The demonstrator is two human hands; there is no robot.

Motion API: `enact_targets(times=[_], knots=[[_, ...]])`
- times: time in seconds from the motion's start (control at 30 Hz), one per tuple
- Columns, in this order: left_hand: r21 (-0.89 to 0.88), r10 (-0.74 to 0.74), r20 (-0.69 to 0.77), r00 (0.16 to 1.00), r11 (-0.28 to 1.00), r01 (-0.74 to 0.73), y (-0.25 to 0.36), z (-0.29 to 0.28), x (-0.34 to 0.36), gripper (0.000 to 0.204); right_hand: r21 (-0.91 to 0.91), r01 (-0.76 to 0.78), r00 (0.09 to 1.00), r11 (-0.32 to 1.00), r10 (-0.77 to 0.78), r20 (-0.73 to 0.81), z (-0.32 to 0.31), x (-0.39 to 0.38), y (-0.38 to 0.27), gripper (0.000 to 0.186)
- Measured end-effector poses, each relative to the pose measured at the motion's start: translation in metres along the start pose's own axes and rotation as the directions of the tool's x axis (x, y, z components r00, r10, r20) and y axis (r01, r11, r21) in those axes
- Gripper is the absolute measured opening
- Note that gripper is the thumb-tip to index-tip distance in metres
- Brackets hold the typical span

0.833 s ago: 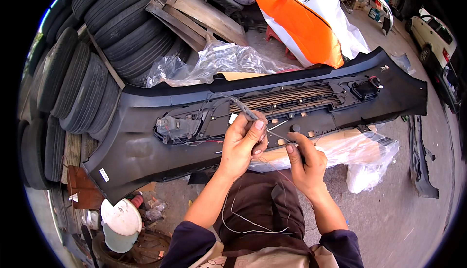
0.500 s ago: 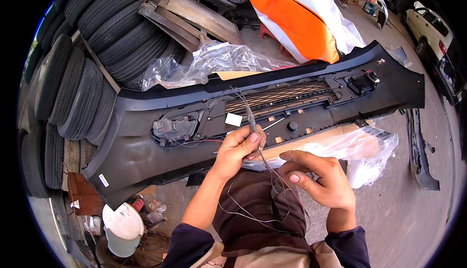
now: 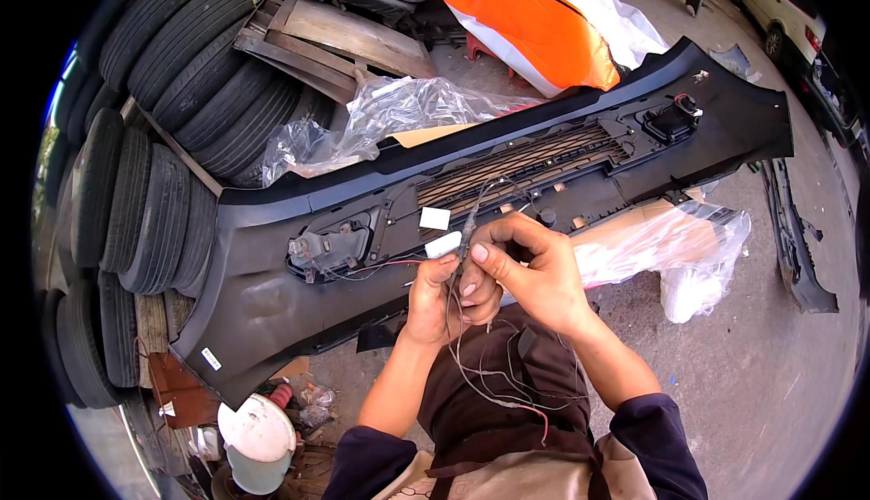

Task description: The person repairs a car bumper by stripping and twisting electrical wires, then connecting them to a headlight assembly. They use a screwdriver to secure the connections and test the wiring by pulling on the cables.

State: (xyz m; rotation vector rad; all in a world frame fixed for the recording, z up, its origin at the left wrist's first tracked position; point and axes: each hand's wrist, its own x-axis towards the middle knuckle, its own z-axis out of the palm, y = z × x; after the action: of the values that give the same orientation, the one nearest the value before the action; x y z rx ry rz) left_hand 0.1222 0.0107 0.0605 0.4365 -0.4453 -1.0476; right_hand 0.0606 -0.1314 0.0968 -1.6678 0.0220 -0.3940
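Bumper, one: a long dark grey plastic car bumper cover (image 3: 272, 319) lying inner face up across the middle of the view, from 8 o'clock to 2 o'clock, with a slatted grille opening (image 3: 526, 166) near its centre and a fog-lamp housing (image 3: 326, 248) at 9 o'clock of our hands.

Tyres, many: worn black rubber tyres (image 3: 136, 201) stacked along 9 to 11 o'clock.

Sheeting, two lots: crumpled clear plastic film (image 3: 390, 115) at 12 o'clock and a second lot (image 3: 680, 246) at 3 o'clock.

Hands, two: our left hand (image 3: 439, 300) and right hand (image 3: 535, 273) meet just below the grille, fingers pinched together on a bundle of thin grey and red wires (image 3: 467, 246) that rises to the bumper and loops down over our dark apron (image 3: 507, 391).

Handling, in our judgement: we should keep both pinches close to the joint so the strands stay taut and aligned, twist or seat them without tugging at the lamp end, and let the slack hang free below, clear of the knees, so nothing snags.
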Motion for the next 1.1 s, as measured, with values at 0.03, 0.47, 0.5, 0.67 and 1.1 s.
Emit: enact_targets(times=[0.03, 0.47, 0.5, 0.67, 1.1], knots=[[0.026, -0.008, -0.037, 0.999, 1.0, 0.009, 0.001, 0.0, -0.002, 0.039, 0.024, 0.006, 1.0, 1.0, -0.006, -0.01, 0.002, -0.001, 0.002, 0.011], [0.493, -0.076, -0.21, 0.975, 0.853, 0.172, 0.018, -0.001, -0.011, 0.038, 0.404, -0.364, 0.931, 0.839, 0.312, 0.189, -0.001, 0.001, 0.01, 0.009], [0.477, -0.073, -0.218, 0.973, 0.862, 0.172, 0.017, -0.002, -0.011, 0.037, 0.397, -0.343, 0.939, 0.852, 0.299, 0.17, 0.0, 0.001, 0.013, 0.008], [0.547, 0.219, -0.322, 0.921, 0.837, -0.008, 0.011, 0.0, -0.005, 0.023, 0.077, -0.193, 0.981, 0.978, 0.194, -0.011, 0.002, -0.003, 0.018, 0.009], [0.302, -0.046, -0.302, 0.952, 0.943, 0.141, 0.011, 0.002, -0.01, 0.022, 0.137, -0.011, 0.991, 0.991, -0.007, 0.131, -0.012, 0.004, 0.04, 0.009]])
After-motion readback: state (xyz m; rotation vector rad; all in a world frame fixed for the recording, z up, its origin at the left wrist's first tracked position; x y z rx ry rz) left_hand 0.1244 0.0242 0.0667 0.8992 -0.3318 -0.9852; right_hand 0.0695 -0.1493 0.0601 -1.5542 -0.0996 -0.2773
